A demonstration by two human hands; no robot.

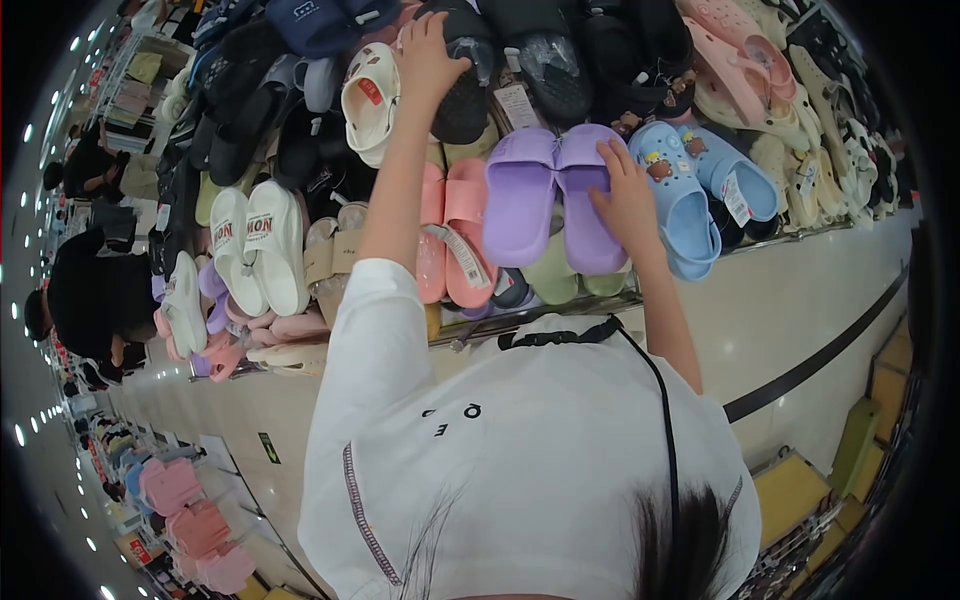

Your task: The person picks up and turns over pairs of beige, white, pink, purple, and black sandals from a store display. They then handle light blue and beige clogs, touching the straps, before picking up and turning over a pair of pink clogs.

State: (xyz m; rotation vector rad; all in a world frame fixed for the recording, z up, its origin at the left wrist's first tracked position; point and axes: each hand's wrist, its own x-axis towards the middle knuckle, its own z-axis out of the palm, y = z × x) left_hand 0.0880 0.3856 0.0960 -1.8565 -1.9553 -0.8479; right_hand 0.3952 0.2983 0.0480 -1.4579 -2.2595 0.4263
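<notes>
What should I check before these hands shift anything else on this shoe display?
1. Right hand at the purple slippers: ok, its fingers lie over the right-hand one.
2. Purple slippers paired: ok, side by side, toes pointing the same way.
3. Free space around that pair: not ok, pink slippers and blue clogs crowd either side.
4. Left hand gripping a shoe: cannot tell, it reaches between a cream clog and black slippers.
5. Prices: cannot tell, tags too small to read.
</notes>
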